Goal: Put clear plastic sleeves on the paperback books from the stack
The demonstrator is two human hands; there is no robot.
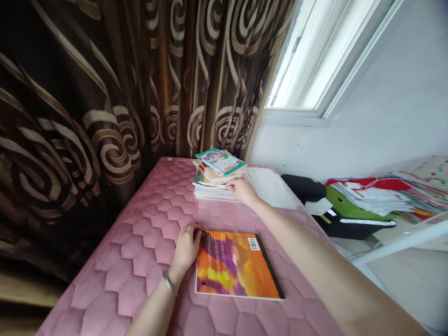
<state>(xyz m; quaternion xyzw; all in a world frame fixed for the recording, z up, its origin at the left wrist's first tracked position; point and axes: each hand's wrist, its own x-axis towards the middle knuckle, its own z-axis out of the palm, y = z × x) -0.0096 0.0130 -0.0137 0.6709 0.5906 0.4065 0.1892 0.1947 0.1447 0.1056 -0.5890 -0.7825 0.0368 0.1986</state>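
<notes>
An orange and purple book (234,266) with a barcode lies flat on the pink quilted mattress (140,252). My left hand (188,245) rests at its upper left corner, fingers closed together; what they grip there is too small to tell. Farther back, my right hand (241,189) has thumb and fingers pinched at the front edge of a stack of books and papers (213,190). Whatever is in that pinch I cannot make out. A smooth, see-through sheet (217,212) seems to lie between the orange book and the stack. A green-edged book (222,161) tops the stack.
White sheets (271,186) lie right of the stack. A patterned brown curtain (115,93) hangs along the left and back. Beyond the mattress's right edge are a black and green bag (353,224), piled papers (371,198) and a white rail (402,245). A window (315,56) is above.
</notes>
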